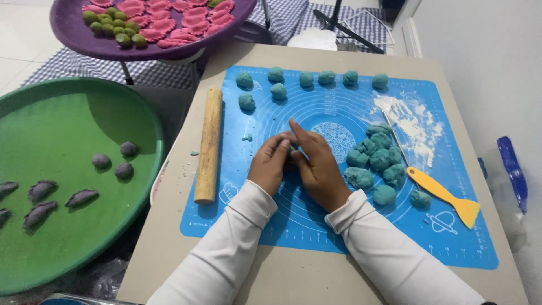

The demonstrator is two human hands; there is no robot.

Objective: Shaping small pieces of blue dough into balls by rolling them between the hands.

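My left hand [271, 162] and my right hand [317, 164] are pressed together over the middle of a blue silicone mat [316, 226]. Between the palms sits a piece of teal dough [289, 151], almost wholly hidden. A pile of rough teal dough lumps [375, 161] lies just right of my right hand. Several rolled teal balls [307, 79] line the mat's far edge. A wooden rolling pin [209, 145] lies along the mat's left edge, left of my left hand.
A yellow scraper [443, 195] and a patch of white flour [415, 121] lie on the mat's right side. A green tray [68, 237] at left holds purple dumplings and balls. A purple tray [73, 34] at the back holds pink dumplings and green balls.
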